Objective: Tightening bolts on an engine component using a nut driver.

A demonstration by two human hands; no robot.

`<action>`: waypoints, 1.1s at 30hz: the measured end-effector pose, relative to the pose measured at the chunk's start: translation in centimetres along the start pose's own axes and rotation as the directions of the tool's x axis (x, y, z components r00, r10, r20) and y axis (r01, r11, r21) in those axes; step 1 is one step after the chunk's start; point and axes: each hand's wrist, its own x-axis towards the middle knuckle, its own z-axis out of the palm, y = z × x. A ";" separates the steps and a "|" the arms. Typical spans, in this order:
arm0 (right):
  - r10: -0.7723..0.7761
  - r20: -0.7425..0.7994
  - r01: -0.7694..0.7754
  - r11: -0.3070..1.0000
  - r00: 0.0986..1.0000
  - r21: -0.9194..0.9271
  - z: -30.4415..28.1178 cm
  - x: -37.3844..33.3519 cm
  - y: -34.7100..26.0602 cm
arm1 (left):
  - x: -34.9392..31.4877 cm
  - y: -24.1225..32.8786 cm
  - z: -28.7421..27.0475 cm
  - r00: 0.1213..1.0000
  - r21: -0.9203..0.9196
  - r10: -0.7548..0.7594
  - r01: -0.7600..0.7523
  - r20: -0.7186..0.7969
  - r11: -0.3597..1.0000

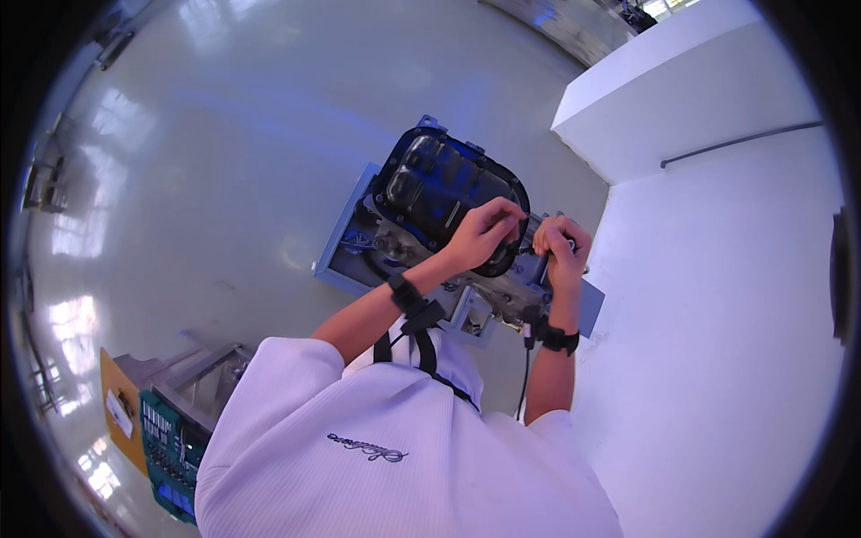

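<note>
A black oil pan (448, 184) with a bolted rim lies uppermost on a grey metal casting (516, 285), which looks like an engine or gearbox. My left hand (489, 235) is over the pan's near right edge, its fingers curled and pinched together. Whatever they hold, if anything, is hidden. Just right of it, beside the pan, my right hand (563, 247) is closed with the fingers bent. A small dark round part shows at its knuckles, but I cannot make out what it is.
A blue-grey stand (337, 238) holds the casting. At the lower left, a green tool case (161, 430) with sockets lies open beside a brown board (121, 408). A white wall (717, 296) with a ledge rises close on the right. A bench (574, 27) stands at the far side.
</note>
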 end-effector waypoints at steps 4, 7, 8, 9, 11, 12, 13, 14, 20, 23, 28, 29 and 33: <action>0.217 0.343 -0.255 0.964 0.914 0.070 -1.7 1.7 -0.5 | -7.2 0.9 -3.0 0.987 0.020 -0.041 0.045 -0.158 0.999; 0.134 0.072 -0.147 0.964 0.988 0.220 -1.5 0.6 1.0 | -13.6 0.4 -5.7 0.930 0.142 -0.132 0.190 -0.342 0.971; 0.134 0.086 -0.152 0.958 0.987 0.243 -0.7 0.1 1.4 | -15.8 0.3 -6.4 0.894 0.168 -0.156 0.245 -0.419 0.955; 0.038 -0.213 0.006 0.980 0.976 0.201 0.6 -0.5 1.4 | -18.0 0.0 -7.2 0.854 0.187 -0.167 0.292 -0.493 0.938; -0.058 -0.483 0.138 0.982 0.873 0.131 3.0 0.0 1.4 | -21.9 -0.6 -8.4 0.800 0.206 -0.173 0.345 -0.575 0.916; -0.080 -0.699 0.168 0.984 0.711 0.058 4.3 0.4 1.1 | -23.7 -0.8 -8.7 0.738 0.168 -0.188 0.379 -0.648 0.910; -0.105 -0.860 0.175 0.984 0.500 -0.019 5.3 0.7 1.1 | -24.6 -0.4 -8.4 0.666 0.127 -0.199 0.407 -0.719 0.905; -0.161 -0.866 0.142 0.984 0.473 -0.106 5.8 0.7 1.8 | -25.2 -0.3 -8.1 0.654 0.129 -0.193 0.410 -0.731 0.903; -0.070 -0.303 0.088 0.995 0.950 0.046 1.2 -0.2 1.4 | -26.6 1.0 -8.2 0.697 0.248 -0.174 0.461 -0.696 0.852; -0.076 0.123 0.036 0.954 0.989 0.298 -2.2 1.1 1.4 | -25.6 0.3 -9.5 0.680 0.206 -0.243 0.509 -0.692 0.836; 0.040 -0.118 -0.016 0.979 0.992 0.203 0.2 0.6 1.6 | -21.8 -0.6 -11.3 0.773 0.170 -0.352 0.502 -0.528 0.848; -0.023 -0.401 0.070 0.992 0.916 0.102 1.5 0.0 2.0 | -21.1 -0.8 -11.9 0.797 0.185 -0.370 0.503 -0.478 0.844; -0.214 -0.934 0.147 0.973 0.286 -0.178 5.8 1.6 2.3 | -18.7 -1.2 -15.8 0.833 0.205 -0.419 0.509 -0.360 0.836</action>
